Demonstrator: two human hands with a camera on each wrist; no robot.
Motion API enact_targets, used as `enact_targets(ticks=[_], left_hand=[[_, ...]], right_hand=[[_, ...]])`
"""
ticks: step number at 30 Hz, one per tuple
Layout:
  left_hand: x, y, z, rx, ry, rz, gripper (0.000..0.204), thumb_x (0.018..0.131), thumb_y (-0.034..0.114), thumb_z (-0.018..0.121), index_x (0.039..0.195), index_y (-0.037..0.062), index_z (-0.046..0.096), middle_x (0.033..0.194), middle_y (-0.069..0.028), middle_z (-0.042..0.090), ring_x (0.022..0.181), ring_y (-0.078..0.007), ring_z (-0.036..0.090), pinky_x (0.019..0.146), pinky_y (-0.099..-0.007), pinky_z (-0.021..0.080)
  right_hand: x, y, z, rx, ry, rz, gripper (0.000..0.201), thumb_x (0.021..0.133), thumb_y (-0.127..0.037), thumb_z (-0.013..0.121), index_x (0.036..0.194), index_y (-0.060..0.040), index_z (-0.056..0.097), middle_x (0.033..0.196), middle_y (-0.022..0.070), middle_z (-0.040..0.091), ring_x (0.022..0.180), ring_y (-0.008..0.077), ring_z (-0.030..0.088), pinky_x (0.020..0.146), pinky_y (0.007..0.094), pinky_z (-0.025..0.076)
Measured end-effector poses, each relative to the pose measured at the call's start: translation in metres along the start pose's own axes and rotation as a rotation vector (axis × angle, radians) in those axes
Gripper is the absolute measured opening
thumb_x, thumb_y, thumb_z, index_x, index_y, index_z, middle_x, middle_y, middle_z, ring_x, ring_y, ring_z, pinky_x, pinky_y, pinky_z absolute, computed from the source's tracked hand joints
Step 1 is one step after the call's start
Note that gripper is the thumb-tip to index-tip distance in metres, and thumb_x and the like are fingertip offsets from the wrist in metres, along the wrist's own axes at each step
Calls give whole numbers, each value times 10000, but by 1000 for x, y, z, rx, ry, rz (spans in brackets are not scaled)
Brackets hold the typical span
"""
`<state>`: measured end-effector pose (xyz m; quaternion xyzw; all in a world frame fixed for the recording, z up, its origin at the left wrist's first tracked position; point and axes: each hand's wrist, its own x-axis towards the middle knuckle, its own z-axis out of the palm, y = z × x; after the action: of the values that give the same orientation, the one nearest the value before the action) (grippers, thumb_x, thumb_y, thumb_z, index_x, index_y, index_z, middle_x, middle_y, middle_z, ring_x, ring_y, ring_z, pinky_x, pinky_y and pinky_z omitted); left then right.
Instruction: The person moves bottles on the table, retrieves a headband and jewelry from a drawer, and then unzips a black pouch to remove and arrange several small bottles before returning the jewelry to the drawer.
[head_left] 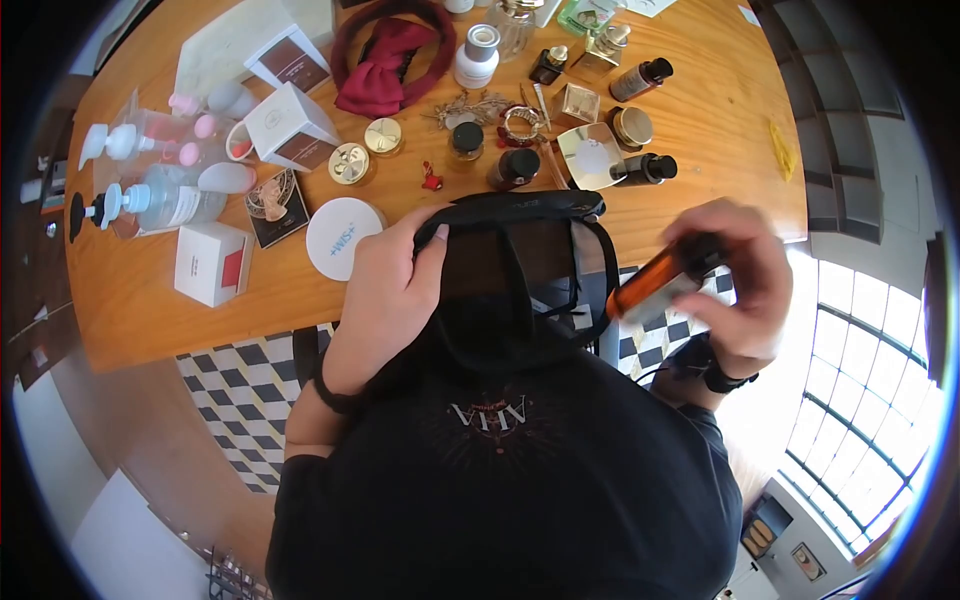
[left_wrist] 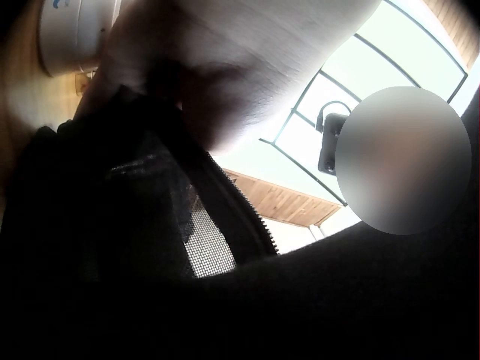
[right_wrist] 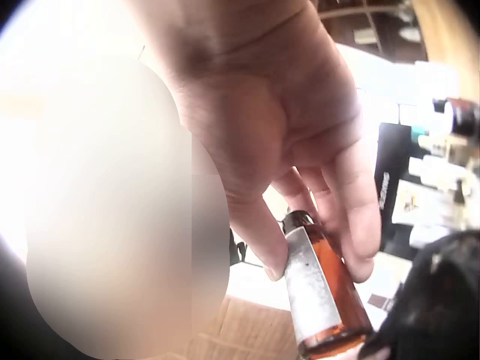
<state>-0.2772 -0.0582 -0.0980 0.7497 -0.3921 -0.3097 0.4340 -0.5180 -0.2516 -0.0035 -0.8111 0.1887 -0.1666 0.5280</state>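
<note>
A black mesh bag with a zipper [head_left: 500, 290] hangs unzipped at the table's front edge, against the person's shirt. The left hand [head_left: 395, 285] grips its left rim, thumb over the edge; in the left wrist view the zipper teeth [left_wrist: 244, 214] and mesh [left_wrist: 208, 244] show below the hand [left_wrist: 225, 67]. Right of the bag, the right hand [head_left: 745, 285] holds an amber bottle [head_left: 650, 285] with a black cap, its base toward the bag. The right wrist view shows thumb and fingers of that hand [right_wrist: 292, 127] around the bottle [right_wrist: 319, 292], which has a pale label.
On the wooden table [head_left: 130, 320] stand pump bottles [head_left: 185, 200], white boxes [head_left: 212, 265], a round white lid [head_left: 343, 238], gold-lidded jars [head_left: 350, 163], a red bow headband [head_left: 385, 75] and several dark bottles [head_left: 515, 168] just beyond the bag.
</note>
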Motion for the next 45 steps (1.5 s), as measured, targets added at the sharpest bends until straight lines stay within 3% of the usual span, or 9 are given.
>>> enact_targets(ticks=[4,9,19,24,28,33,37,40,45], left_hand=[[0,-6,2,41,18,55,210,981,75,614,1139,-41,688,676,-173,635,526,-210,571,549,-317,446],[0,-8,4,30,32,80,207,986,89,625,1128,-49,686,659,-132,623,534,-156,537,546,-309,425],[-14,-3,-10,-69,-16,101,214,987,53,598,1160,-42,682,766,-90,673,631,-110,541,605,-268,435],[-30,18,-20,-167,37,194,266,952,-4,560,1185,-55,680,999,-137,746,913,-166,685,861,-288,501],[-29,15,-34,-151,-23,516,351,932,20,586,1266,-77,635,1252,-211,702,1228,-281,651,1108,-389,428],[-41,17,-27,-352,400,600,843,909,109,689,1598,-3,217,1633,-268,285,1483,-395,379,1203,-479,309],[-49,8,-45,-945,125,182,863,907,122,722,1609,7,233,1574,-239,410,1472,-359,404,1201,-490,316],[-64,9,-47,-510,104,181,459,926,128,660,1354,-31,612,1277,-227,680,1292,-338,605,1104,-426,453],[-62,7,-48,-448,114,432,323,934,41,594,1232,-32,694,1224,-229,702,1184,-338,669,1030,-397,501]], right_hand=[[-14,24,-14,-355,342,217,379,819,23,802,1144,-23,612,1046,89,709,943,172,727,847,303,588],[-14,61,7,-410,257,341,344,808,-32,819,1070,-32,597,1003,101,693,935,222,712,820,349,590],[-31,32,-3,-328,408,25,238,782,-108,829,954,1,706,935,91,713,887,201,689,758,295,528],[-13,4,18,-276,101,-186,590,677,-381,950,1031,24,708,987,129,701,907,276,696,750,326,534],[11,-2,45,-348,110,-386,429,742,-132,826,1132,7,712,1012,148,698,916,316,691,787,350,547],[18,3,72,-215,148,-357,333,811,-3,643,1131,21,732,944,140,723,927,307,698,766,361,543],[28,-2,78,-33,33,-458,343,811,-76,766,1153,-60,779,1107,114,664,1003,268,673,887,343,539],[35,7,83,103,-26,-511,292,817,-115,797,1104,-62,792,1140,118,661,1051,261,664,908,346,530],[27,8,81,418,-20,-340,264,856,-23,650,1098,25,747,1147,166,687,1072,279,664,951,352,501]])
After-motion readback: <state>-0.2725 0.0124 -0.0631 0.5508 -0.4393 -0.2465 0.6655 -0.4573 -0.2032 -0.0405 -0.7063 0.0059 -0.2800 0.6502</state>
